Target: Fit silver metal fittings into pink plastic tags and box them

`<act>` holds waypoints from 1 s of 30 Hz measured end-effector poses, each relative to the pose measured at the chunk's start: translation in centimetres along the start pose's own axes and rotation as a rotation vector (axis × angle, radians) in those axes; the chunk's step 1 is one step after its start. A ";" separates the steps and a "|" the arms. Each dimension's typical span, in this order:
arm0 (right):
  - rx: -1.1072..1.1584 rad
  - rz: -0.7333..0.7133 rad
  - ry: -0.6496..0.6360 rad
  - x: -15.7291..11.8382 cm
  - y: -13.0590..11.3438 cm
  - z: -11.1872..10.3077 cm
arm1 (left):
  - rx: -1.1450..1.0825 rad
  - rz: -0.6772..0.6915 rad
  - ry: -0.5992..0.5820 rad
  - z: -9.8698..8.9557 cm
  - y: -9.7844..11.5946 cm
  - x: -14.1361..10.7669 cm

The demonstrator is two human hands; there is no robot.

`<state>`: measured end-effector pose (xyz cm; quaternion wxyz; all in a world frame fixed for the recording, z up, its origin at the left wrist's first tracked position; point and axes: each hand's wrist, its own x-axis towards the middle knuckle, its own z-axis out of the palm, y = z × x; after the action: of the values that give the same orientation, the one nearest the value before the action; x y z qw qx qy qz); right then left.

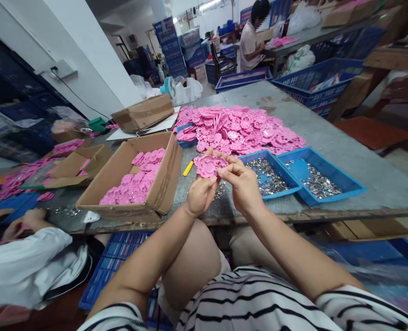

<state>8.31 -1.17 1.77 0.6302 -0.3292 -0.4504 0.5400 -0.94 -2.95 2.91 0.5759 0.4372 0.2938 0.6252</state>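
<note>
- Pink scalloped piece [209, 166]: held up over the near edge of the table, between both hands, its recessed face turned toward the wearer.
- Left hand [200, 195]: closed on the piece, thumb along its lower edge.
- Right hand [243, 186]: narrowed to a pinch at the right edge of the piece; whether a small part sits between the fingertips is too small to tell.
- Small metal parts [219, 191]: a loose patch on the grey table [328, 142], partly hidden by the hands.
- Yellow tool [188, 168]: lying just left of the held piece.
- Pile of pink pieces [238, 128]: heaped beyond the hands, partly over a small blue tray [189, 144].
- Two blue trays [295, 187] [354, 189]: side by side to the right, both with shiny metal parts in them.
- Open cardboard box [166, 184]: at the left, with more pink pieces inside.
- Closer to the left edge of the view, a co-worker's hands [31, 219] and white sleeve [38, 257].
- Farther back, a seated person [250, 46] at another table [303, 39].
</note>
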 end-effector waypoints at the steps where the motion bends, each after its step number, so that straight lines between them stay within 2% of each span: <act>1: 0.009 0.006 0.000 0.0 -0.1 0.0 | 0.009 0.000 -0.009 -0.1 -0.1 0.0; 8: 0.061 0.011 0.027 0.0 -0.2 0.2 | 0.047 0.019 -0.046 0.1 -0.1 0.0; 16: -0.029 -0.063 0.036 0.0 0.5 0.4 | 0.079 0.051 -0.025 0.2 -0.2 0.1; 20: 0.066 -0.029 0.028 0.0 1.2 0.6 | 0.037 0.052 -0.015 0.4 -0.1 0.1; 26: 0.256 -0.003 0.009 -0.4 1.4 0.8 | -0.046 0.017 0.099 0.5 0.5 0.0; 30: 0.270 -0.024 0.069 -0.7 1.8 0.9 | -0.096 -0.067 0.149 0.0 1.1 0.3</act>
<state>6.81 -1.57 0.30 0.6903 -0.2543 -0.3557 0.5764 -1.44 -2.82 3.90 0.5934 0.3514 0.3201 0.6496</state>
